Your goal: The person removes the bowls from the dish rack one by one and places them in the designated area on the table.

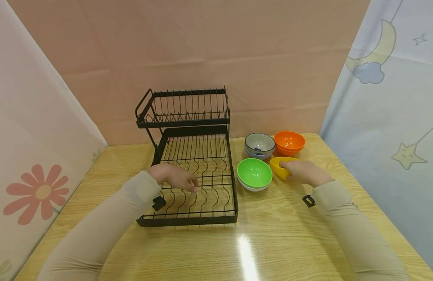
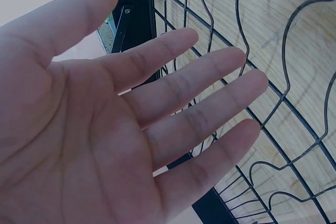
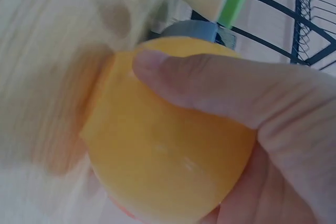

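Note:
My right hand (image 1: 304, 171) grips a yellow bowl (image 1: 277, 168) at the right of the group of bowls. In the right wrist view the thumb lies across the yellow bowl (image 3: 168, 140), with the other fingers partly hidden behind it. The bowl looks tilted. Over the lower tier of a black dish rack (image 1: 188, 221) hovers my left hand (image 1: 175, 177), holding nothing. Its palm and spread fingers show in the left wrist view, with the rack's wires beyond them.
Left of the yellow bowl, a green bowl (image 1: 255, 173) sits in a white one (image 1: 253, 189). Behind are a grey bowl (image 1: 259, 143) stacked on a bluish one (image 1: 258, 156) and stacked orange bowls (image 1: 289, 141). The rack's raised upper tier (image 1: 182, 125) stands at the back.

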Action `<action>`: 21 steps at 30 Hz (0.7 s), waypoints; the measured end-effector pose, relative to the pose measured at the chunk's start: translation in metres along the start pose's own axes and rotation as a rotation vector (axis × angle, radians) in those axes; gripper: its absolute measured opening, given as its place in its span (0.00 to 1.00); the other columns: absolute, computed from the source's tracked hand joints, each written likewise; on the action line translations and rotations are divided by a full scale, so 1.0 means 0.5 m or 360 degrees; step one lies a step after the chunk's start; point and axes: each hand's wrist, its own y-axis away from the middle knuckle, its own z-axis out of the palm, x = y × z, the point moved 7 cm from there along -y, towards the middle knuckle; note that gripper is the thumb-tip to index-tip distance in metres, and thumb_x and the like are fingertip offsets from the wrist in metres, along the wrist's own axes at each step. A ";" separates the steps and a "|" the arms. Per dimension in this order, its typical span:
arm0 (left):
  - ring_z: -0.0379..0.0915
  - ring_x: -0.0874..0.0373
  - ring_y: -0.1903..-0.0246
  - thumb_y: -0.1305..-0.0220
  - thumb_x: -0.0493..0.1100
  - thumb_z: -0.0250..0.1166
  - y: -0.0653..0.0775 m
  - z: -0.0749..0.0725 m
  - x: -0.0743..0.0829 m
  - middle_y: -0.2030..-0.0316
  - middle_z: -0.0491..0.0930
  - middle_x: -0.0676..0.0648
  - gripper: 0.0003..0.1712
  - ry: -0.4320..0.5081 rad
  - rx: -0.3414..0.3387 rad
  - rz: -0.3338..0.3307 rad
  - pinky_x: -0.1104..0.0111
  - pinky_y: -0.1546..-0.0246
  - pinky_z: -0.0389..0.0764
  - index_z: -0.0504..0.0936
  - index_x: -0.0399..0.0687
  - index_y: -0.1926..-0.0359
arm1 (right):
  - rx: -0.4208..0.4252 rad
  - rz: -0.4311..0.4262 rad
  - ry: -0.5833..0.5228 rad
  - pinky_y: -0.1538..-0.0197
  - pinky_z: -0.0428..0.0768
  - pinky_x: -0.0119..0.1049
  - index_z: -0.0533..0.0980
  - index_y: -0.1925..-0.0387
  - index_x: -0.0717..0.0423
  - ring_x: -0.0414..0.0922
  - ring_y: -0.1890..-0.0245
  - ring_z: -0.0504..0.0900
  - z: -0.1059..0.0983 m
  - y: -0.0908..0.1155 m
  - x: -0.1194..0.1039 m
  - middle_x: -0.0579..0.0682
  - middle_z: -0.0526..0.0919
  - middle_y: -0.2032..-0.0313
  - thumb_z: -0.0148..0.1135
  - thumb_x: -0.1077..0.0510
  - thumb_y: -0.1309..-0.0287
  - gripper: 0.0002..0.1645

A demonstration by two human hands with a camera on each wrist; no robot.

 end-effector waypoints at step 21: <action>0.65 0.46 0.37 0.28 0.58 0.51 0.003 0.002 0.001 0.36 0.68 0.44 0.27 0.0044 -0.0015 0.0000 0.49 0.38 0.68 0.69 0.51 0.35 | -0.0222 0.0024 -0.0083 0.51 0.76 0.52 0.73 0.59 0.57 0.51 0.61 0.77 0.049 -0.018 -0.005 0.49 0.77 0.67 0.70 0.61 0.52 0.18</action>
